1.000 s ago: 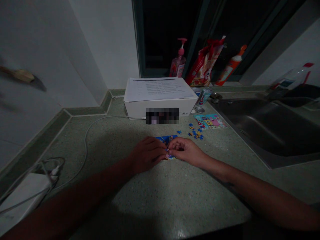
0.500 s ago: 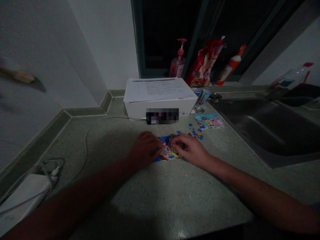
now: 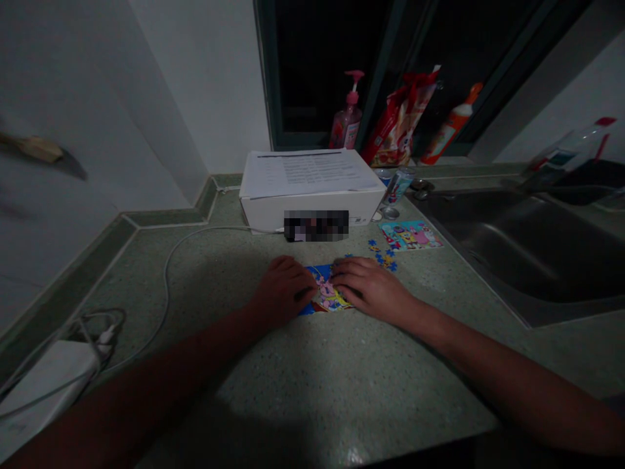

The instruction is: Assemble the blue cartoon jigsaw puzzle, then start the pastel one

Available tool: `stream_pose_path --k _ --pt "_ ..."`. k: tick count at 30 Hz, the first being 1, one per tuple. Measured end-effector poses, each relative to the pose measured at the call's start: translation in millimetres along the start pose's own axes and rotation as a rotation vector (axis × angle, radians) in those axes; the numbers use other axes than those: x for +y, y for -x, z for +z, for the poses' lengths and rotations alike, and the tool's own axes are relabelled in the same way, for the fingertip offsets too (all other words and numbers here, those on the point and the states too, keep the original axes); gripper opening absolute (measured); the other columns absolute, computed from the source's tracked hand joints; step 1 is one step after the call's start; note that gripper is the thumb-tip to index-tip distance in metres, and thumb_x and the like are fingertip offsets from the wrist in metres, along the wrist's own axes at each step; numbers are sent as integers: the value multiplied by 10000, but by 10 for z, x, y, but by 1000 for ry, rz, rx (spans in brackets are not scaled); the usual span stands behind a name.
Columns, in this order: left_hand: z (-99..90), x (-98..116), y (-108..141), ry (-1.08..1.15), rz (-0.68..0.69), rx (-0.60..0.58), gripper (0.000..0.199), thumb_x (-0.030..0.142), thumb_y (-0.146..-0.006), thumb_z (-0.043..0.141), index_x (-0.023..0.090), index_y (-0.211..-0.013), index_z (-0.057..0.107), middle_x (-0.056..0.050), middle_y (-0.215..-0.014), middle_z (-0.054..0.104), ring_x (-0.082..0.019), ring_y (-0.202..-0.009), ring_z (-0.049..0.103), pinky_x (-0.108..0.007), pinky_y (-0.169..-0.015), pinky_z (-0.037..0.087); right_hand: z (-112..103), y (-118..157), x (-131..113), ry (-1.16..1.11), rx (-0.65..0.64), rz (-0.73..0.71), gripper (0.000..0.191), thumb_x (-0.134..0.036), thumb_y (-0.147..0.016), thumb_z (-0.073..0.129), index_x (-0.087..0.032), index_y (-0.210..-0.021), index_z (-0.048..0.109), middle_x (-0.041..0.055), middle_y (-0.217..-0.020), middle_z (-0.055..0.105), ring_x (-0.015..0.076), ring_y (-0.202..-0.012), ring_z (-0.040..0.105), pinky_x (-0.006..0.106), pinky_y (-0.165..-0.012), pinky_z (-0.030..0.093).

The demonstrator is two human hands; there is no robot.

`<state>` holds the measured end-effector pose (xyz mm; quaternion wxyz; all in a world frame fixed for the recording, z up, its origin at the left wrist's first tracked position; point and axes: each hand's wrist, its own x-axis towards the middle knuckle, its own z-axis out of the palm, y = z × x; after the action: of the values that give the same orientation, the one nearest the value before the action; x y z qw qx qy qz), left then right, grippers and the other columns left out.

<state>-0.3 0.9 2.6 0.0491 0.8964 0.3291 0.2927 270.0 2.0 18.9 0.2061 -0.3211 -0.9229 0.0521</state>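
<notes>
A colourful jigsaw puzzle [image 3: 326, 293] with blue, pink and yellow parts lies flat on the speckled counter between my hands. My left hand [image 3: 284, 288] rests at its left edge, fingers together and curved over it. On the right side, my right hand [image 3: 370, 285] lies over the puzzle with its fingers spread a little and their tips on the surface. Loose puzzle pieces [image 3: 385, 260] are scattered just behind my right hand. Beyond them is a bright cartoon picture card [image 3: 413, 235].
Behind the puzzle stands a white box [image 3: 312, 189] with a printed sheet on top and a phone, partly blurred, against its front. A cable runs left to a white power strip [image 3: 53, 384]. At right is a metal sink [image 3: 527, 247]; a can [image 3: 399, 187] stands near it.
My right hand has flattened over the puzzle, its fingers moving from a pinch to a looser, spread pose. My left hand has hardly moved.
</notes>
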Motion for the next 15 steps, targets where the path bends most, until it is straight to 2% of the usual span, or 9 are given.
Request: stream_pose_path --k 3,15 --pt "1 5 -2 -1 2 -18 107 209 -1029 697 227 -928 728 6 -978 791 -189 -921 661 -437 -1017 483 13 2 0 1 -10 -22 208 -244 -1079 598 -221 -1152 792 106 -1230 803 295 -1235 709 517 -1062 580" --pt "23 -9 2 -21 -3 -69 96 218 -1031 689 235 -960 752 -3 -1010 789 -207 -960 659 -451 -1041 470 2 -10 -15 14 -31 -14 238 -248 -1089 573 -200 -1143 799 117 -1209 803 293 -1213 711 491 -1060 574"
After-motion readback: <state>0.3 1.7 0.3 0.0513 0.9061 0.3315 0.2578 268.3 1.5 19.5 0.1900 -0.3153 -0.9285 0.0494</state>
